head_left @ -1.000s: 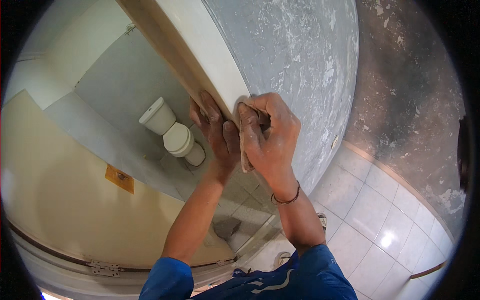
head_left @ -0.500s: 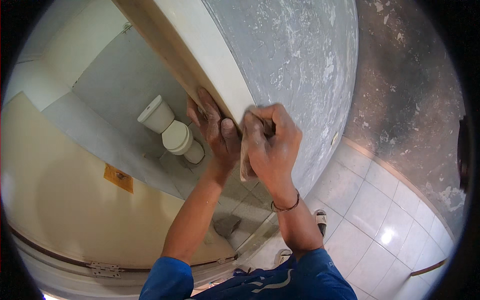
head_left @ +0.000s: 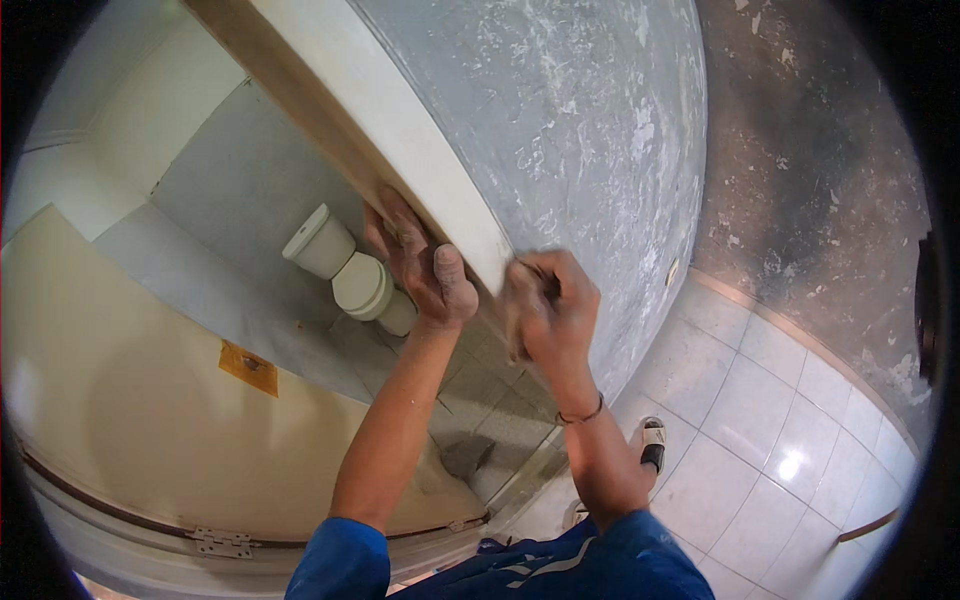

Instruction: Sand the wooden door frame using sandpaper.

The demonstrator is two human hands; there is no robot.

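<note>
A cream-painted door frame (head_left: 410, 120) runs diagonally down from the top of the head view, between a toilet room and a grey patchy wall (head_left: 540, 120). My left hand (head_left: 425, 270) rests against the frame's inner side, fingers stretched along it and thumb raised apart. Dust whitens its fingers. At the frame's outer edge, my right hand (head_left: 560, 315) is closed around what looks like a folded, dusty brown piece of sandpaper (head_left: 514, 335), slightly blurred and mostly covered by the fingers. A thin dark bracelet (head_left: 580, 412) circles the right wrist.
Beyond the frame stands a white toilet (head_left: 362, 285). At the left is a cream door (head_left: 150, 390) with an orange-brown sticker (head_left: 249, 369) and a metal hinge (head_left: 222, 542). White floor tiles (head_left: 740, 420) lie at the right, where a sandalled foot (head_left: 652, 445) shows.
My right hand has moved slightly down along the frame's edge, still gripping the sandpaper. My left hand stays on the inner side, its thumb further from the right hand. The view has shifted a little.
</note>
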